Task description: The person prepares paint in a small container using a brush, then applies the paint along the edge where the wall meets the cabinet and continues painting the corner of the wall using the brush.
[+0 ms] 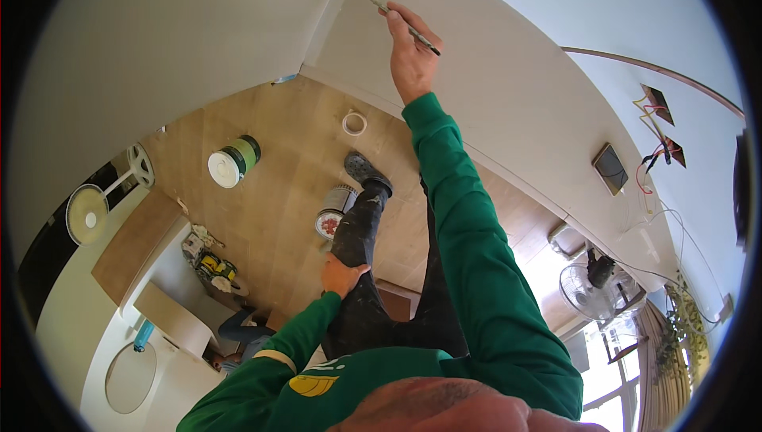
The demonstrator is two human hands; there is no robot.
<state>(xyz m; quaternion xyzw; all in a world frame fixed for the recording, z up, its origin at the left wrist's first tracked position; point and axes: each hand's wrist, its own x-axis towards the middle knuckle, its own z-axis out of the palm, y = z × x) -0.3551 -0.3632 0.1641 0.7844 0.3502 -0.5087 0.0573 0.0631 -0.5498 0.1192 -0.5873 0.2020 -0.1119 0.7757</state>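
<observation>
My right hand (414, 49) is raised at the end of the green sleeve, its fingers closed on the handle of a slim paintbrush (377, 2). The brush tip points up and left, close to the corner where the pale wall (230, 19) meets the long off-white panel (508, 75). Whether the bristles touch the surface, I cannot tell. Lower down, my left hand (343, 275) rests on the knee of my dark, paint-spotted trousers (355, 234), thumb spread from the fingers, no tool in it. Beside that leg stands a metal paint can (330, 222), partly hidden by the knee.
A green-and-white bucket (234, 162) and a tape roll (355, 122) lie on the wooden floor. A phone (610, 168) rests on the panel's ledge near loose wires (657, 134) from open wall boxes. A fan (591, 285) stands right; another person (242, 337) is lower left.
</observation>
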